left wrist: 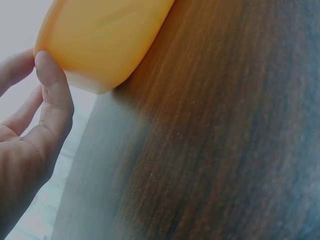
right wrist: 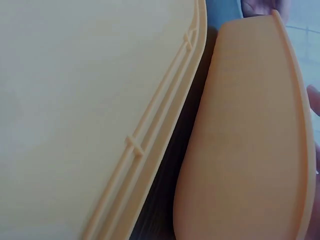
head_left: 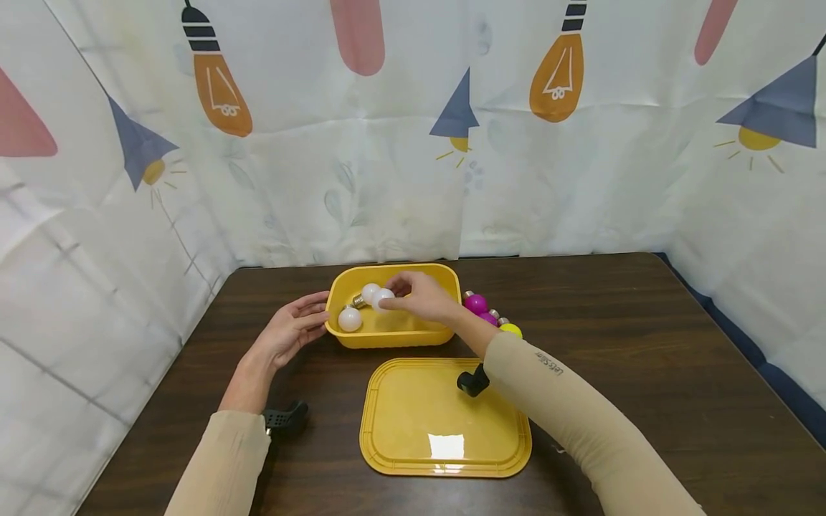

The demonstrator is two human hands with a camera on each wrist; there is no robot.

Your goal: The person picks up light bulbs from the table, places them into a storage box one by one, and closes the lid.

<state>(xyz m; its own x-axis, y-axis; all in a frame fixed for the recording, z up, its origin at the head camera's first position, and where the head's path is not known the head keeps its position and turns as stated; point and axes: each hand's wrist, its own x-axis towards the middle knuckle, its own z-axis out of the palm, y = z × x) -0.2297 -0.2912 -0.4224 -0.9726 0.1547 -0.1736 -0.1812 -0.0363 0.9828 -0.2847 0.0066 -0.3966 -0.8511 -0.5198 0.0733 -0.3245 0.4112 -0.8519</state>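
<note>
My right hand (head_left: 422, 295) reaches over the yellow bin (head_left: 387, 340) and pinches a white light bulb (head_left: 383, 299) between thumb and fingers. Two more white bulbs lie inside the bin: one bulb (head_left: 350, 319) near its left end, another bulb (head_left: 370, 292) just behind the pinched one, partly covered by it. My left hand (head_left: 290, 331) touches the bin's left end with relaxed fingers. In the left wrist view, that hand's thumb (left wrist: 50, 75) meets the bin's rim. Only bits of my right hand's fingers (right wrist: 314, 100) show past the bin in the right wrist view.
A yellow tray or lid (head_left: 445, 416) lies flat in front of the bin. Right of the bin sit purple bulbs (head_left: 476, 304) and a yellow bulb (head_left: 511, 330), partly behind my right forearm. The dark wooden table (head_left: 613, 308) ends at a white printed curtain (head_left: 400, 179).
</note>
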